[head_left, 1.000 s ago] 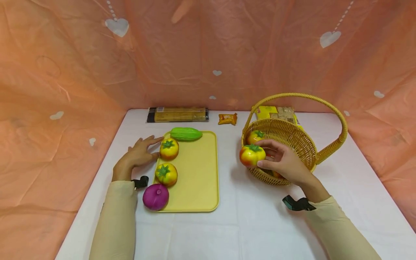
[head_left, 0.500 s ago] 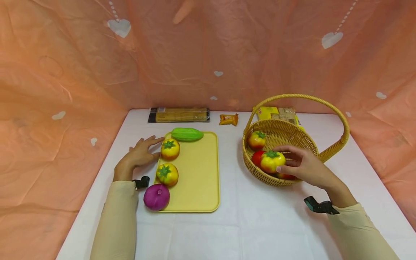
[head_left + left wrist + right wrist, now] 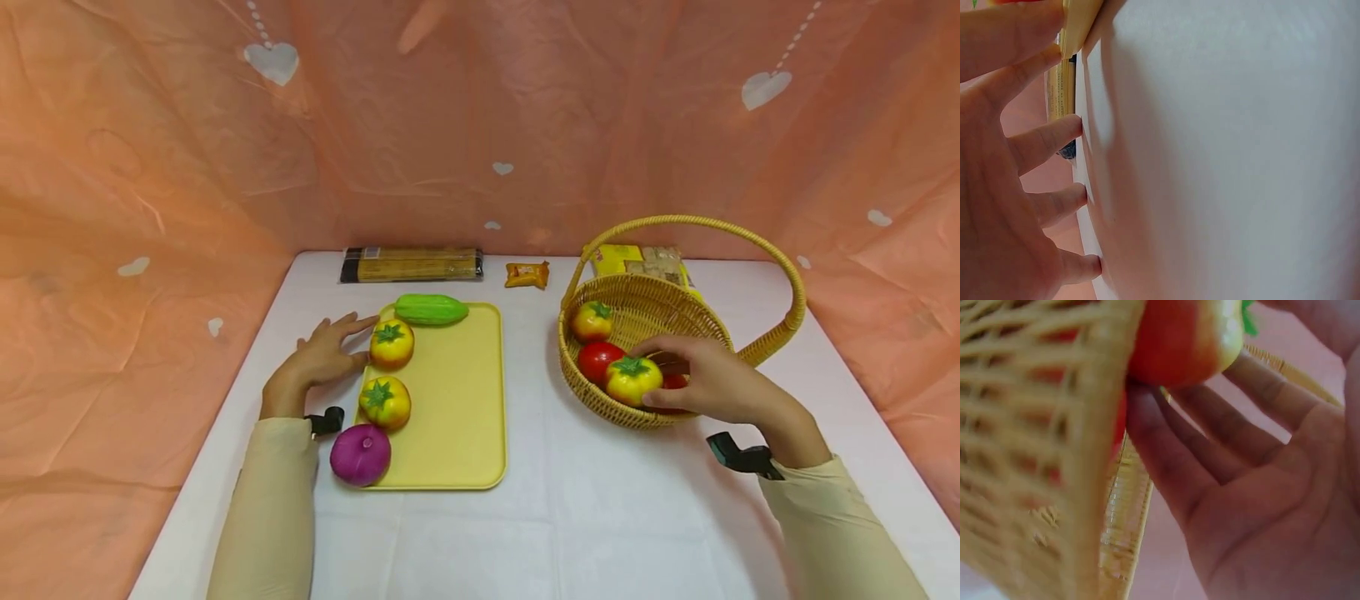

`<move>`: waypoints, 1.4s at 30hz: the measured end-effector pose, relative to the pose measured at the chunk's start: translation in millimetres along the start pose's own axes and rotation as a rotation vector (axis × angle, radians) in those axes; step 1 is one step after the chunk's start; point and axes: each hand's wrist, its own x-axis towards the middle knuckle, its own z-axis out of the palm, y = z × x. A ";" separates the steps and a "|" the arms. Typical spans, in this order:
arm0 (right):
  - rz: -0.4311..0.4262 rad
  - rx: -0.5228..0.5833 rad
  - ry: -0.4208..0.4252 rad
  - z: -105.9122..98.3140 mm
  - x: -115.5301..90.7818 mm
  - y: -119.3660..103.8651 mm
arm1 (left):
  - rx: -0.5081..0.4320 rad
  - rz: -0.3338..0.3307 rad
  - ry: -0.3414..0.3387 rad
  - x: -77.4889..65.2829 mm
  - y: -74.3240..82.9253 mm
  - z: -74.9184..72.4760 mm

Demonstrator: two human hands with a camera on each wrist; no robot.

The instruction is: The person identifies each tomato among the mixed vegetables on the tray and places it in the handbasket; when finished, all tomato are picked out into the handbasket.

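In the head view my right hand pinches a yellow-red toy tomato between thumb and fingers, low inside the front of the wicker basket. The right wrist view shows that tomato close above the basket's rim, with the fingers beneath it. Beside it in the basket lie a plain red tomato and another yellow-red tomato. My left hand rests with spread fingers at the left edge of the yellow tray, nearest to a tomato there; its fingertips meet the white tablecloth.
On the tray also sit a green ridged gourd, a second tomato and a purple onion overhanging the corner. Behind stand a noodle pack, an orange snack packet and a yellow bag. The basket's tall handle arches over it.
My right hand has carried the yellow-red tomato from the basket's left rim rightward and down into its front part, uncovering the red tomato. The left hand has stayed put.
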 end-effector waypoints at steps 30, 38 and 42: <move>-0.286 0.619 -0.010 91.8 69.0 -75.8 | 0.016 0.017 0.011 -0.5 -2.7 -1.0; -0.316 0.696 -0.091 134.0 107.7 -111.1 | 0.025 0.024 0.011 -0.4 -2.3 0.0; -0.332 0.677 -0.116 154.0 124.7 -126.9 | 0.029 0.025 0.014 -0.7 -0.9 0.2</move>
